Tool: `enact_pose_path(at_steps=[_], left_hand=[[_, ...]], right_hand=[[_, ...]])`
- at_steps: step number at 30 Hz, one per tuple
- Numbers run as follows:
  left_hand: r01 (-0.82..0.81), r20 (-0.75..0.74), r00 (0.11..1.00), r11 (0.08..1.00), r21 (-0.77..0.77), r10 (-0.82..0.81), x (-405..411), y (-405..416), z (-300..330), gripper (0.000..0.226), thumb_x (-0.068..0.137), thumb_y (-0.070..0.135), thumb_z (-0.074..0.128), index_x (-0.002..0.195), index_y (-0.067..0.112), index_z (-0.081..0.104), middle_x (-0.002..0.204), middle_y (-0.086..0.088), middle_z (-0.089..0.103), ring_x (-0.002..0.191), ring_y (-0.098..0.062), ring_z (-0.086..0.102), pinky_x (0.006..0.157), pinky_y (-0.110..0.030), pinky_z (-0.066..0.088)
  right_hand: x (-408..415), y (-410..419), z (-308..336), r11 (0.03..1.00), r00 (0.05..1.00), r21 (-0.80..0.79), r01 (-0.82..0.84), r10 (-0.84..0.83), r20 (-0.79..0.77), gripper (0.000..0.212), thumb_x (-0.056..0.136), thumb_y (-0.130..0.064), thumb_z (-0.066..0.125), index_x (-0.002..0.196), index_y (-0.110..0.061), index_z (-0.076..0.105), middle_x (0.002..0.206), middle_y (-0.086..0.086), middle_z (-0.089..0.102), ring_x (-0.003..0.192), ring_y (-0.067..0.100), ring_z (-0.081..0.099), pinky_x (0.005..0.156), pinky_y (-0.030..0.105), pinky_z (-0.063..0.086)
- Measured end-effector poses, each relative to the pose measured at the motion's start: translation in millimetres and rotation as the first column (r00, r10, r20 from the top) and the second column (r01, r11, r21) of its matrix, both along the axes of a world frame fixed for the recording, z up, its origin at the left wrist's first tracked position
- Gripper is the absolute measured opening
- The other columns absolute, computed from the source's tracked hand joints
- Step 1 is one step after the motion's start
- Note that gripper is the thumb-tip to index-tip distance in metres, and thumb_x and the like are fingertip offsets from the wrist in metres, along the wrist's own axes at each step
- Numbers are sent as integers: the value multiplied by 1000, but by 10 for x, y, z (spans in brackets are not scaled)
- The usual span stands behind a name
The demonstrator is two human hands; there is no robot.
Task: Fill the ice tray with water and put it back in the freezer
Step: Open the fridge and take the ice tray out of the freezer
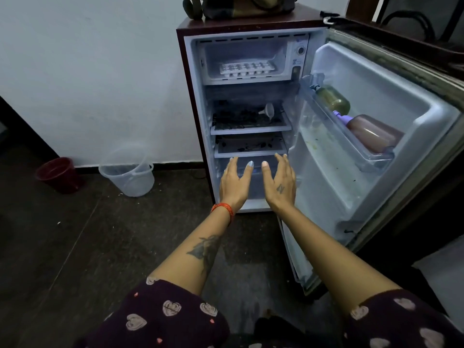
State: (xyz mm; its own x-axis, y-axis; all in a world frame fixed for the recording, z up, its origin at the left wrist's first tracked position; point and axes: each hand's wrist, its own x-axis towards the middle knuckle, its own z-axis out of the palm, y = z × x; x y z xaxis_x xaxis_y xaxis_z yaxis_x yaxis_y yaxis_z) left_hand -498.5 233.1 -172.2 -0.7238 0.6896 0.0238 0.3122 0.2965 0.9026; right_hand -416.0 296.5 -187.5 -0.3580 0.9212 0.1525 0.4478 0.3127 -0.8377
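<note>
The white ice tray [248,69] lies flat in the freezer compartment [211,71] at the top of the small fridge [190,96], whose door [376,136] stands wide open to the right. Both the left hand [234,183] and the right hand [278,182] reach forward in front of the lowest shelf with fingers spread and nearly straight, holding nothing

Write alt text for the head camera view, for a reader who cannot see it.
A white ice tray sits in the freezer compartment of a small open fridge, while the left hand and right hand reach forward, open and holding nothing. Two bottles lie in the door shelf; a clear bucket stands on the floor nearby.
</note>
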Motion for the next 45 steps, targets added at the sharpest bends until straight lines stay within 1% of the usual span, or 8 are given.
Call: enact_pose_path(at_steps=[9, 17, 24, 28, 35, 38, 42, 45], left_hand=[[-18, 37, 999, 1000, -14, 19, -671, 688, 11, 59, 96, 42, 46, 148, 19, 29, 154, -5, 30, 142, -22, 28, 113, -36, 26], [-87, 57, 995, 996, -14, 88, -1285, 1355, -11, 61, 95, 44, 48, 147, 18, 31, 152, -5, 35, 140, -21, 32, 111, -32, 27], [-69, 78, 995, 998, -6, 69, -1773, 1862, -19, 61, 94, 45, 49, 147, 21, 30, 153, -3, 33, 139, -21, 33, 111, -32, 29], [-26, 80, 996, 1000, 5, 25, -2148, 2149, -19, 64, 94, 45, 49, 148, 19, 28, 154, -3, 31, 141, -21, 31, 111, -32, 28], [44, 44, 998, 998, 38, -45, -2795, 2637, 78, 66, 94, 47, 49, 149, 19, 27, 155, -5, 28, 142, -21, 27, 116, -35, 25], [41, 41, 998, 998, 49, -43, -2957, 2805, 119, 66, 93, 47, 50, 149, 20, 27, 156, -5, 27, 143, -22, 26, 116, -36, 25], [10, 3, 1000, 994, 110, -11, -3140, 3025, 208, 65, 92, 44, 52, 148, 19, 28, 155, -5, 29, 142, -21, 28, 112, -31, 26], [-24, 1, 1000, 989, 144, 24, -3269, 3208, 277, 65, 93, 42, 53, 148, 19, 28, 154, -4, 30, 141, -21, 29, 110, -30, 26]], right_hand=[[-645, 767, -74, 1000, 1000, -12, -8, 8, -7, 58, 96, -49, 36, 147, -22, 27, 158, 2, 17, 145, 20, 14, 116, 41, 16], [-1230, 1438, -60, 998, 999, -32, -47, 46, -9, 58, 96, -48, 38, 147, -21, 28, 158, 2, 17, 145, 20, 13, 116, 41, 15], [-1731, 1875, -68, 998, 998, -27, -56, 55, -4, 60, 95, -51, 37, 147, -21, 27, 158, 3, 17, 145, 21, 13, 116, 42, 16], [-2069, 2167, -80, 999, 1000, -34, 8, -8, -15, 61, 95, -52, 39, 146, -21, 29, 158, 5, 17, 145, 22, 15, 116, 43, 18], [-2649, 2614, 54, 998, 997, 14, 57, -56, -52, 62, 95, -52, 39, 146, -18, 29, 157, 7, 19, 144, 23, 15, 115, 40, 17], [-2810, 2770, 108, 995, 993, 23, 100, -99, -59, 63, 95, -52, 39, 146, -17, 29, 156, 7, 21, 144, 22, 15, 115, 40, 18], [-2974, 2999, 189, 991, 988, 26, 133, -130, -81, 64, 94, -53, 40, 146, -17, 28, 157, 8, 19, 144, 25, 15, 115, 42, 20], [-3077, 3213, 242, 988, 985, 60, 145, -139, -105, 63, 94, -52, 40, 145, -17, 29, 156, 8, 22, 143, 25, 18, 116, 45, 20]])
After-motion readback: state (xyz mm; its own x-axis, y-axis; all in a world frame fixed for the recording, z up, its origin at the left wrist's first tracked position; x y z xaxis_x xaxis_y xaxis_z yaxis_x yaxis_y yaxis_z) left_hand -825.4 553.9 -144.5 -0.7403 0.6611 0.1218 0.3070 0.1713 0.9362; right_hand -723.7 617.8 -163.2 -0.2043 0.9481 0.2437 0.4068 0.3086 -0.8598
